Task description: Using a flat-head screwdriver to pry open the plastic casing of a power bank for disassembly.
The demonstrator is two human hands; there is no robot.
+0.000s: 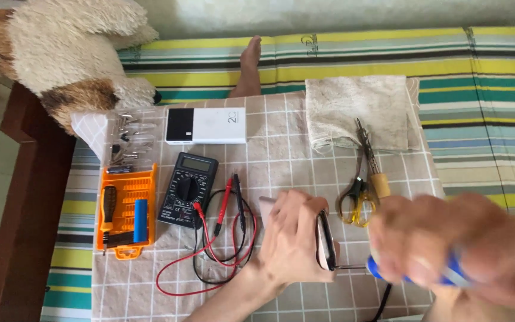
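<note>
striped bedding (484,71) in yellow, green and blue fills the background, and over it lies a beige checked cloth (281,167) that serves as the work surface. a plush toy (73,53) sits at the top left corner, beside a dark wooden frame (25,209), and a bare foot (248,62) rests on the stripes at the top.

the left hand (290,244) is low in the middle, fingers curled around a small flat device with a dark edge (326,238), which it holds on its side just above the cloth. the right hand (448,244) is blurred at the lower right; it is closed on a blue-handled tool (451,275), whose thin metal tip points left and meets the lower edge of the device. the blur hides how the fingers sit on the handle.

left of the hands, a black meter (187,189) lies flat with its red and black leads (210,250) looping over the cloth toward the left wrist. farther left is an orange tool tray (127,210) with a screwdriver and a blue cylinder in it, and a clear pack of small bits (129,140) above it. a white box with a black end (205,125) lies near the top. to the right, a folded pale rag (359,110) sits at the cloth's top edge, with a wooden-handled iron (371,158) and yellow-handled scissors (356,200) just below it, close together.
</note>
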